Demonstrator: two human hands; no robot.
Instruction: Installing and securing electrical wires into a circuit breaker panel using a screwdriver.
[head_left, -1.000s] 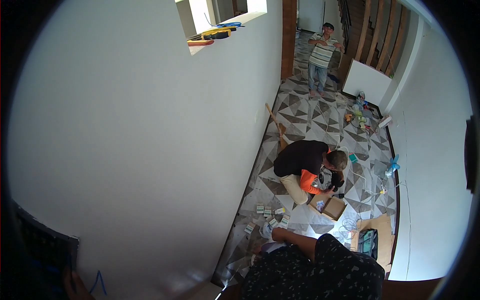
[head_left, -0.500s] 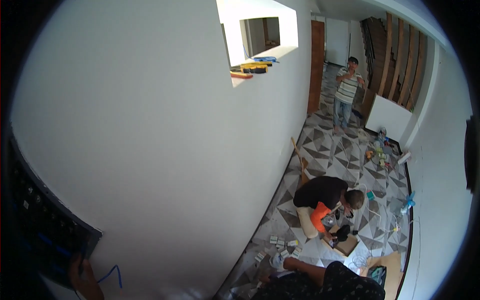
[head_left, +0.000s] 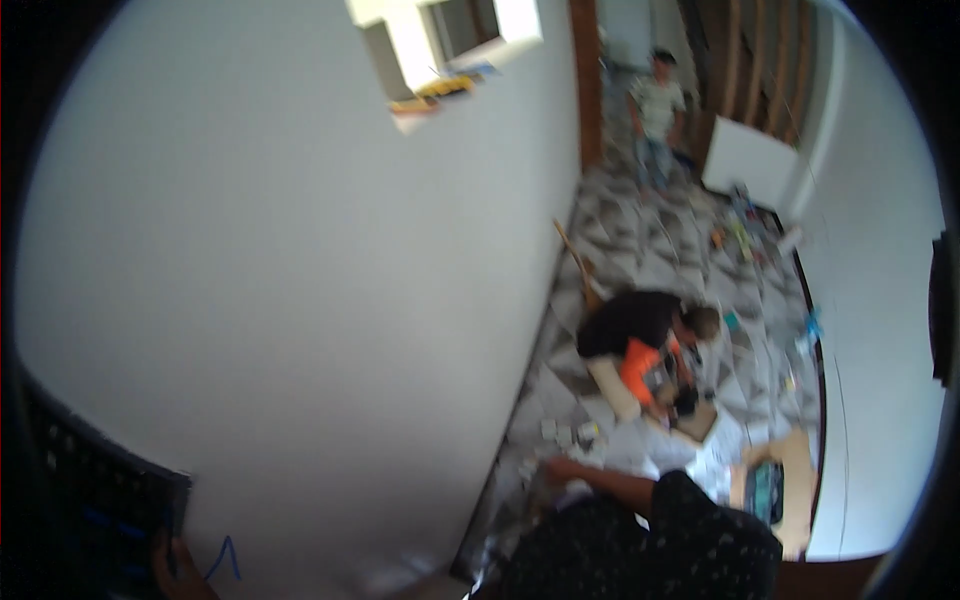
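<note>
At the lower left, my left hand is closed at the corner of a dark panel box set in the wall. A bent blue wire sticks out beside this hand, seemingly from its fingers. More blue wires show dimly inside the box. At the bottom middle lies a black speckled shirt with a short sleeve, apparently my own. From that sleeve my bare right arm reaches left, toward the wall. My right hand shows small and smeared near its end, and its fingers cannot be made out.
A crouching person works over a cardboard box on the tiled floor. Farther back stands another person. Yellow-handled tools lie on the wall opening's sill. A flat cardboard sheet bears a green-and-black case.
My view has tilted down and right, so the room sits higher in the picture. My left hand stays at the panel box. The standing person's hands have dropped from chest height.
</note>
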